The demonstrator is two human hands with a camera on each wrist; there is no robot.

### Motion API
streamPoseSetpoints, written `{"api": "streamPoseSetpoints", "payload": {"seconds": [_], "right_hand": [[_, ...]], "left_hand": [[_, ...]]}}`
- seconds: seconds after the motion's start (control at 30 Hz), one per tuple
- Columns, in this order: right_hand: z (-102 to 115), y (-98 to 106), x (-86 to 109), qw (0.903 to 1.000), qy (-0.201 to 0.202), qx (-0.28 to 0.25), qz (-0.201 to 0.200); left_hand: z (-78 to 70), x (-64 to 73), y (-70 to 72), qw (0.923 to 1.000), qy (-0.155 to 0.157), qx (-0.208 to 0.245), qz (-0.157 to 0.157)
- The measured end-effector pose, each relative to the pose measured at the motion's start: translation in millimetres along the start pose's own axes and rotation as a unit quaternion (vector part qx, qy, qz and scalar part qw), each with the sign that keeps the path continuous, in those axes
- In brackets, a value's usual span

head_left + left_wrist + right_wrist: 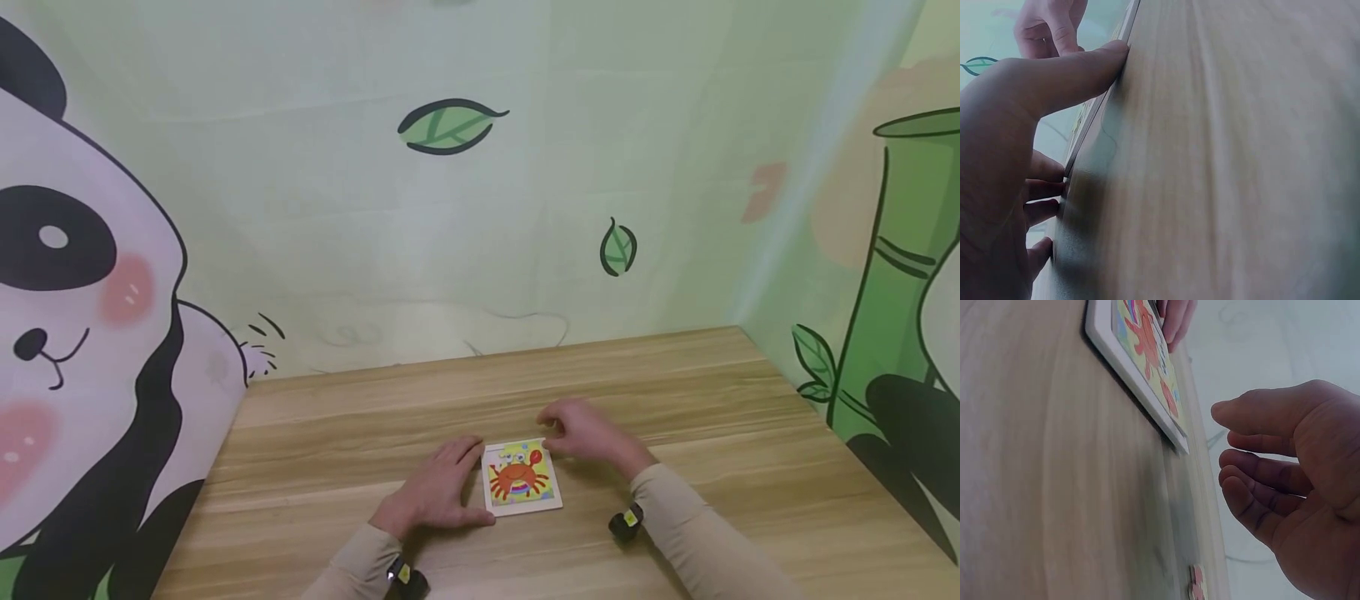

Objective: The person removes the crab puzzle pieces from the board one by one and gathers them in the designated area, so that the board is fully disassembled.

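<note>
A square jigsaw puzzle [519, 479] with a red crab on yellow lies on the table in a white-rimmed tray. A pale strip shows at the tray's upper left in the head view. My left hand [438, 492] holds the tray from its left side, thumb at the near corner and fingers by the far one. Over the tray's far right corner hovers my right hand [588, 433]. Its fingers are loosely curled, with nothing between them in the right wrist view. A small reddish puzzle piece [1197, 582] lies on the table beyond the tray there.
The wood-grain table [300, 467] runs back to a pale green cloth wall [337, 208] printed with leaves, pandas and bamboo. Small black cameras are strapped to the left wrist [408, 579] and right wrist [626, 523].
</note>
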State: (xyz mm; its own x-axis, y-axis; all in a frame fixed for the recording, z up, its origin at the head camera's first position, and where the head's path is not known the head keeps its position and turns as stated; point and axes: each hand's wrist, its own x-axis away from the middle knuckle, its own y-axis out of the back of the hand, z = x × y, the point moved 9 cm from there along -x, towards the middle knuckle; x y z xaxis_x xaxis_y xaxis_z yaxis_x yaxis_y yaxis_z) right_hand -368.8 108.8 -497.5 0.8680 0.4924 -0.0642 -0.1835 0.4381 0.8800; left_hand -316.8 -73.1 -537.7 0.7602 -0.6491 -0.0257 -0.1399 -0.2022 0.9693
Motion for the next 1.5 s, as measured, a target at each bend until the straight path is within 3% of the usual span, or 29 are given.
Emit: {"api": "streamPoseSetpoints", "payload": {"seconds": [0.4, 0.93, 1.5], "right_hand": [[19, -10, -4.0, 0.9994, 0.016, -0.024, 0.018], [34, -21, -6.1, 0.9977, 0.064, 0.012, 0.017], [36, -29, -5.7, 0.9982, 0.034, 0.018, 0.045]], "left_hand": [[-1.8, 2.1, 3.1, 0.9999, -0.005, -0.009, -0.013], [-3.0, 1.5, 4.1, 0.9996, -0.013, -0.018, -0.02], [-2.8, 0.2, 3.3, 0.9997, -0.009, -0.019, -0.011]]}}
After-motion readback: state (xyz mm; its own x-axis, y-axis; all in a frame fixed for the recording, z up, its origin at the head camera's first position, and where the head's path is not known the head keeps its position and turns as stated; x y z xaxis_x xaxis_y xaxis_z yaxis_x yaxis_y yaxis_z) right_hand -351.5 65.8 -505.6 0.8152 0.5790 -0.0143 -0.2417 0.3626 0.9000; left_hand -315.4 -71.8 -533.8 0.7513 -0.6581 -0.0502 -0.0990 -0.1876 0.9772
